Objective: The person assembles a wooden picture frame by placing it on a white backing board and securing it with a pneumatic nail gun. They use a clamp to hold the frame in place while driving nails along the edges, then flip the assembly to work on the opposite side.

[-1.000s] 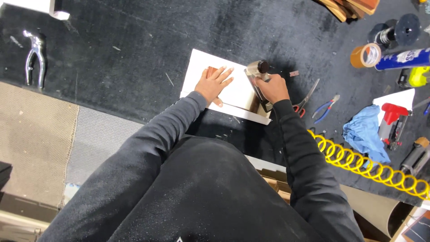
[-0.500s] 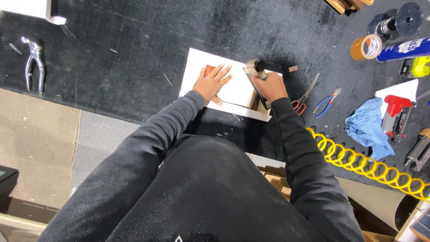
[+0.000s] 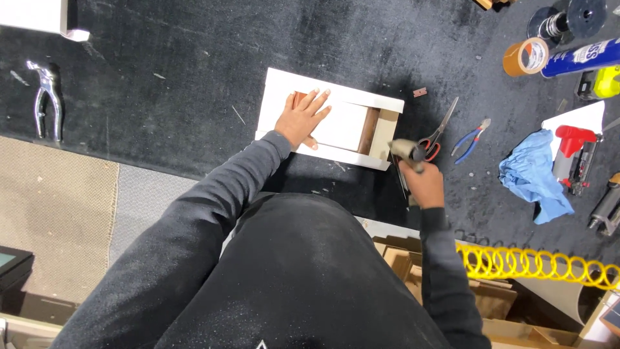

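The left hand (image 3: 302,119) lay flat with fingers spread on the white box (image 3: 328,118), which sat on the black table (image 3: 168,71). The right hand (image 3: 423,183) was closed around a tool (image 3: 407,151) just beside the box's right end, near the scissors (image 3: 437,136).

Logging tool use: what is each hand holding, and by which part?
The right hand grips a hammer by its handle. The left hand holds nothing; it lies flat on the white board.
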